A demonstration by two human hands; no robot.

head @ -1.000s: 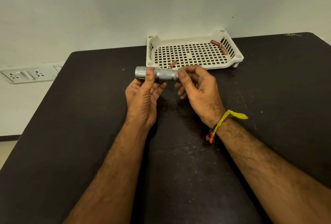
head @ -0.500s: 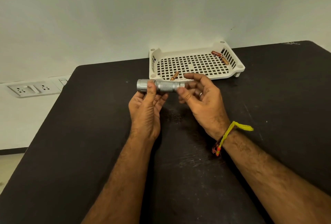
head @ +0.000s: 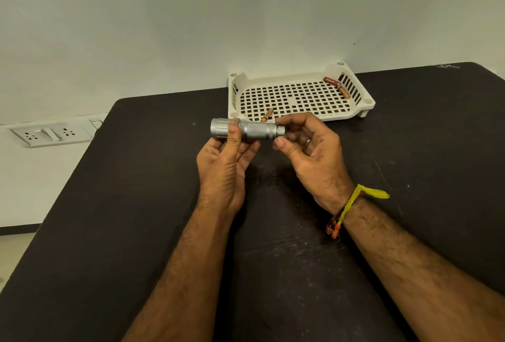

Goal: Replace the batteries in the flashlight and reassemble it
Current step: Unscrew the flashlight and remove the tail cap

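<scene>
A silver flashlight (head: 255, 131) lies level in the air above the black table (head: 131, 205), head to the left. My left hand (head: 222, 169) grips it just behind the head, thumb on top. My right hand (head: 308, 150) curls round the tail cap, index finger over it and thumb just beneath. One copper-coloured battery (head: 267, 115) lies in the front left of the white perforated tray (head: 366, 103). Two more batteries (head: 338, 86) rest in the tray's back right corner.
The tray stands at the table's far edge against a pale wall. A white socket strip (head: 46, 135) is fixed to the wall left of the table. A yellow thread band (head: 352, 202) circles my right wrist.
My right thumb has come off the top of the barrel and now sits under the tail cap. The view has tipped up, so hands and tray appear lower in frame.
</scene>
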